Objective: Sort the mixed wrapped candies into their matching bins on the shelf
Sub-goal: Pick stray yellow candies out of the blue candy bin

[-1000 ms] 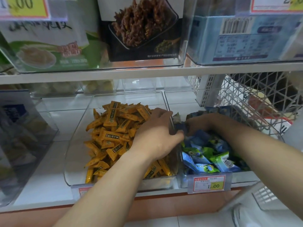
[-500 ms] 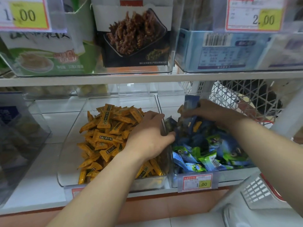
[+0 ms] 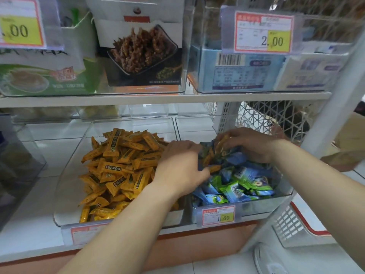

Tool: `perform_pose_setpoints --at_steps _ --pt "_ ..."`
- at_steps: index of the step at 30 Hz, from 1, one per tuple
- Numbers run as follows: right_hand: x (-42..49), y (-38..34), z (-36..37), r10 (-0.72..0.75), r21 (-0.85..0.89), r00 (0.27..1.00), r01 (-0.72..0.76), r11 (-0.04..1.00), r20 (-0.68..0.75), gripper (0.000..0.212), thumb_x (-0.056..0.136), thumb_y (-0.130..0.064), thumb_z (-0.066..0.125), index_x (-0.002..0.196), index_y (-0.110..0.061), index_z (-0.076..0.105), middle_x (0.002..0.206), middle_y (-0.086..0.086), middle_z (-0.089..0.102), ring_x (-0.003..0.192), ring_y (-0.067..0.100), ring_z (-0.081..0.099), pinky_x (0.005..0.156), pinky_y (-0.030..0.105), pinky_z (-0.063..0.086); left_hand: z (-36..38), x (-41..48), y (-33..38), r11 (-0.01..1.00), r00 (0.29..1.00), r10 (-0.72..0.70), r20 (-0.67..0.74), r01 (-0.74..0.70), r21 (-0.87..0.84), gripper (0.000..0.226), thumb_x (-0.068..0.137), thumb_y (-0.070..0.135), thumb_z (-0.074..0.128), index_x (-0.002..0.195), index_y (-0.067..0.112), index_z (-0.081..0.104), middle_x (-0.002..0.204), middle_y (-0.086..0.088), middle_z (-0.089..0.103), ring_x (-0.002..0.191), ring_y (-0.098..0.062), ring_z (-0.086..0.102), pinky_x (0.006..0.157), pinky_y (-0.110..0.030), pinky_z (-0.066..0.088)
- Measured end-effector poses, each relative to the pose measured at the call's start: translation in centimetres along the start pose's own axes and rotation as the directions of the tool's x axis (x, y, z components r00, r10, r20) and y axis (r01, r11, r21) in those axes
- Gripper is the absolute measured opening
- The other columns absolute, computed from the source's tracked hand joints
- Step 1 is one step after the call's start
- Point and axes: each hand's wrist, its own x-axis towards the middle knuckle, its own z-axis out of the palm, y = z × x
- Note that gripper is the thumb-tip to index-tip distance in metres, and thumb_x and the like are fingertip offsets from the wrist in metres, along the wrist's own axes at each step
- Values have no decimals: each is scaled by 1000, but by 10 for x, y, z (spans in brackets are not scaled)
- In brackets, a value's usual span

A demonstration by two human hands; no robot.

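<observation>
Our right hand pinches stray orange candy for re-binning. Beside it, our left hand grips blue wrappers aside.

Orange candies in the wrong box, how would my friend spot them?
Find the lower white shelf, then the clear plastic bin of blue and green candies on its right. At the bin's back, between the left hand and the right hand, sit a few orange wrapped candies, some pinched by the right hand. They alone are orange; their neighbours are blue or green.

right hand lowered, seemingly pinching orange candy
</observation>
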Motion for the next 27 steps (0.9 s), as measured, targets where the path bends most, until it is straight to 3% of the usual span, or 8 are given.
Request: perform_pose_setpoints --at_steps 3,7,13,15,17,20,24,27 --pt "-9 2 -3 -14 -15 996 15 1000 83 35 80 8 70 113 -4 70 112 22 70 108 31 67 97 39 50 5 3 5 1000 995 21 94 -23 21 45 83 56 53 116 27 66 110 1 69 110 -24 59 112 -43 27" --pt "-18 1 -3 -52 -301 998 58 952 29 26 90 -6 68 106 -25 76 107 5 74 93 16 67 71 28 53 6 9 11 998 983 -5 183 -6 59 40 88 51 54 119 28 63 89 5 66 103 -21 62 120 -47 16" --pt "-26 -12 5 -94 -871 996 55 489 10 26 91 -42 69 116 -38 66 109 -19 65 102 6 63 91 27 49 14 21 24 956 978 23 209 -82 282 8 91 27 56 83 23 54 72 4 47 89 -21 60 120 -41 19" --pt "-27 -13 4 -69 -913 998 32 407 5 23 90 -47 67 112 -40 66 108 -17 65 96 9 62 85 28 49 19 27 29 949 974 40 223 -107 296 5 90 20 57 87 18 60 78 1 55 86 -25 62 95 -37 47" --pt "-29 -14 3 -115 -913 993 21 407 -28 15 90 -47 68 103 -42 65 106 -16 66 95 11 62 82 30 50 23 30 32 951 962 40 269 -119 286 10 94 20 56 101 17 62 91 -5 63 83 -28 62 64 -31 41" --pt "-30 -12 -4 -232 -896 966 4 445 -111 14 94 -35 66 105 -43 65 109 -12 67 97 15 62 82 31 51 23 33 29 954 933 40 358 -142 263 21 98 29 51 117 22 58 101 -7 65 80 -29 57 58 -30 34" --pt "-30 -5 -1 28 -887 998 43 459 63 24 97 -28 61 117 -37 71 110 -16 69 92 4 62 73 15 45 23 38 28 970 915 19 404 -114 214 15 96 35 53 106 29 62 98 -1 66 83 -26 62 61 -31 41" --pt "-25 -3 4 -16 -904 998 61 424 59 16 93 -24 66 106 -27 75 114 -13 64 99 8 59 74 18 44 24 37 27 976 917 25 397 -109 191 12 95 35 54 102 31 63 98 2 64 82 -24 61 62 -31 43"
